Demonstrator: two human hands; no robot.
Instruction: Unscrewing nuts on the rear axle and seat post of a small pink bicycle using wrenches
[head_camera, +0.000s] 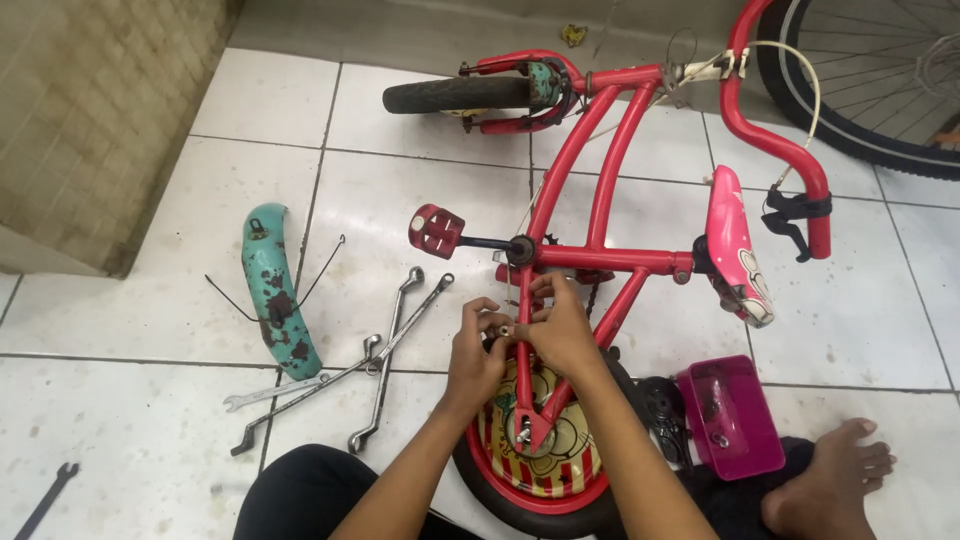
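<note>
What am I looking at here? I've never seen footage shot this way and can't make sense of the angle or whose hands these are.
There is only one view: a camera worn on a person's head, looking down at their own two bare hands. The person sits on a white tiled floor; their bare foot shows at lower right.

In front of them lies a small red children's bicycle on its side. The left hand and right hand meet at the red frame tubes just above the rear wheel, pinching something small there; I cannot tell what it is.

To the left lie a detached teal mudguard, spotted with rust, and several wrenches. A pink plastic box sits on the right. Part of a larger bicycle wheel shows at top right.
</note>
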